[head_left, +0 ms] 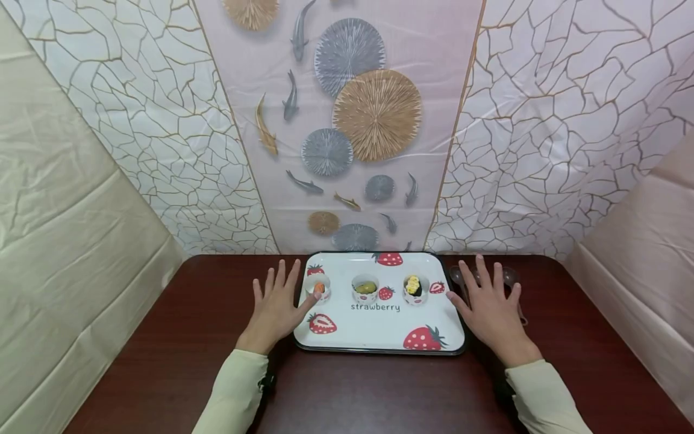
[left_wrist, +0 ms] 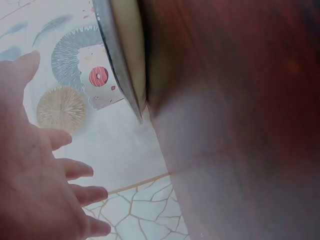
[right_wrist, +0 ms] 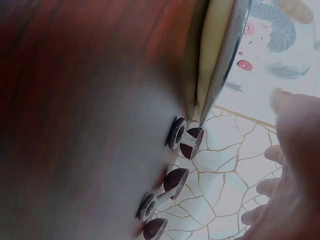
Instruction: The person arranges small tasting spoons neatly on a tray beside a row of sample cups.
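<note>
A white tray [head_left: 374, 331] with a dark rim, printed with strawberries, lies at the far side of the table. On it stand three small patterned paper cups: the left cup [head_left: 324, 299] holds an orange piece [head_left: 318, 287], the middle one a green piece [head_left: 366, 287], the right one a dark piece topped with yellow [head_left: 414, 286]. My left hand [head_left: 273, 313] is spread at the tray's left edge, its thumb overlapping the left cup in the head view. My right hand [head_left: 493, 313] is spread at the right edge, over small clear stemmed cups [right_wrist: 176, 182]. Both palms hold nothing.
The dark red-brown table [head_left: 358, 392] runs toward me. Behind it hangs a patterned cloth [head_left: 374, 205] with fish and round motifs. Beige cloth walls [head_left: 70, 241] slope up on both sides.
</note>
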The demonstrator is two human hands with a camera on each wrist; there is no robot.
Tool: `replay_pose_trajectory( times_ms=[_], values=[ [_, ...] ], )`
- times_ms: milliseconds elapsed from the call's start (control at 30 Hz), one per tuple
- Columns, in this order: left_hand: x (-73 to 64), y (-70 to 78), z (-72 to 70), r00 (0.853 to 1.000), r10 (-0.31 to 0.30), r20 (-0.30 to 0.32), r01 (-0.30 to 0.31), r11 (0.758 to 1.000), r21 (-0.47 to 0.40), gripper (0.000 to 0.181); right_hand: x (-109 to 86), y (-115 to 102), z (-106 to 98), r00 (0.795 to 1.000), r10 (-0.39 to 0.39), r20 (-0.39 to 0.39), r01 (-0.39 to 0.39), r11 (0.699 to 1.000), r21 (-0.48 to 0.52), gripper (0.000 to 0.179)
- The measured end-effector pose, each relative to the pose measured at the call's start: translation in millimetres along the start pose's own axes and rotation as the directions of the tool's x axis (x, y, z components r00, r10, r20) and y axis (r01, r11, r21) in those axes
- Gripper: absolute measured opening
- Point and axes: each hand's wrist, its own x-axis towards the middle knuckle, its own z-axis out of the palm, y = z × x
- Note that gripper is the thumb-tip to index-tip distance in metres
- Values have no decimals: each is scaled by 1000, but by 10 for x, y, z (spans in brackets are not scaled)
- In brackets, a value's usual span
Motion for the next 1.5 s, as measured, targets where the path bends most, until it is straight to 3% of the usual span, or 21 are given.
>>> replay_pose_trajectory(
  times_ms=[267,433,633,767,933,1033,1300,1400,1500],
  values=[
    [15,47,-11,1000,-30,3,30,991,-132,99,-19,-1,-56,998,28,57,-32,998,61,77],
    [16,102,-49,993,-117,-7,112,967,-230,92,-45,-26,-136,996,23,87,-35,990,138,72],
    [4,82,-40,971,-238,-2,226,923,-310,69,-62,-59,-129,981,16,192,-65,966,250,55],
    [4,47,-29,962,-267,49,270,915,-301,64,-77,-72,-115,974,11,228,-68,967,244,49],
    [8,10,12,946,-286,154,322,888,-329,60,-106,-91,-123,948,75,310,-163,950,267,44],
    [17,-29,50,937,-273,220,338,872,-354,54,-113,-104,-124,928,100,359,-218,926,308,43],
    [70,-176,64,917,-153,368,328,814,-480,34,-104,-96,-100,897,136,421,-295,893,340,33],
    [57,-236,34,899,-111,423,338,790,-511,28,-111,-72,-74,883,138,448,-327,867,376,24],
    [42,-286,2,871,-52,489,352,760,-546,22,-134,-37,-58,869,146,473,-361,840,405,14]
  ],
)
